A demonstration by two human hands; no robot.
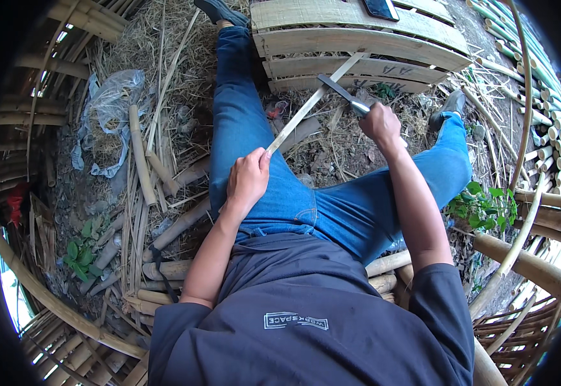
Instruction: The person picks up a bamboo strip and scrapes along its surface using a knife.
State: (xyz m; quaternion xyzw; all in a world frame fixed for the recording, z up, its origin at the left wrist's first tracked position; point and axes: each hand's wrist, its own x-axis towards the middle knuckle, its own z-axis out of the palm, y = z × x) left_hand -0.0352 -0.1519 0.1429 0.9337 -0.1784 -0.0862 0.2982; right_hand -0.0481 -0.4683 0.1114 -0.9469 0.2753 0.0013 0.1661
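My left hand [247, 181] rests on my left thigh and grips the near end of a long thin bamboo strip [316, 98], which slants up and to the right toward the slatted panel. My right hand [379, 123] is closed around the handle of a knife [335, 88]. Its dark blade lies across the strip about two thirds of the way up. I sit with both legs in blue jeans stretched out in front of me.
A bamboo slat panel [357, 38] lies ahead with a dark phone [380, 8] on it. Bamboo poles [140, 154] and straw cover the ground at left, beside a clear plastic bag [110, 103]. Green bamboo stems [524, 45] lie at right, thick poles [524, 264] near my right side.
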